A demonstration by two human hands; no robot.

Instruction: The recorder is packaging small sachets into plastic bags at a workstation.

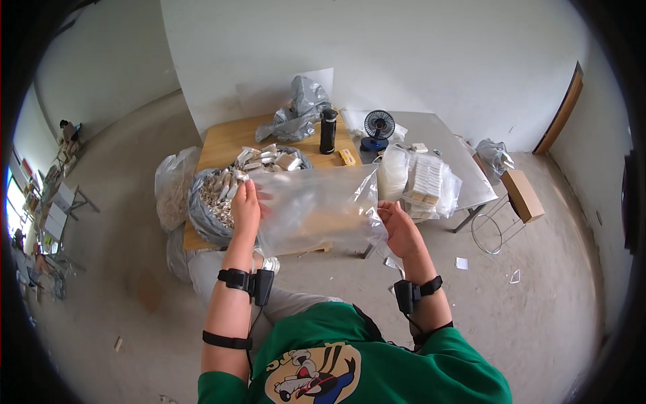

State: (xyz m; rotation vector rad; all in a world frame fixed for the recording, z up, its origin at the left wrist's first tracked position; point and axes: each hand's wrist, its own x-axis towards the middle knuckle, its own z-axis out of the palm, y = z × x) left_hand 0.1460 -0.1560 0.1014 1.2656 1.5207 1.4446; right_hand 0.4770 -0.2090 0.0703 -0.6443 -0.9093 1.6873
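Note:
A clear plastic bag (pixel 316 202) is stretched sideways in front of me, above the near edge of the table. My left hand (pixel 247 210) grips its left end, thumb on the near side and fingers showing through the film behind. At the right end, my right hand (pixel 402 230) pinches the bag's edge with curled fingers. The bag looks flat, with nothing visible in it. Behind my left hand, a grey plastic sack (pixel 202 214) lies open, full of small whitish-brown pieces (pixel 219 192). Several wrapped bundles (pixel 269 159) rest on the sack's far side.
On the wooden table (pixel 229 135) stand a black thermos (pixel 328 132), a yellow box (pixel 347 157) and a crumpled grey bag (pixel 301 108). A small fan (pixel 379 126) and packed white bundles (pixel 425 178) occupy the grey table (pixel 464 168). A cardboard box (pixel 522 195) is at right.

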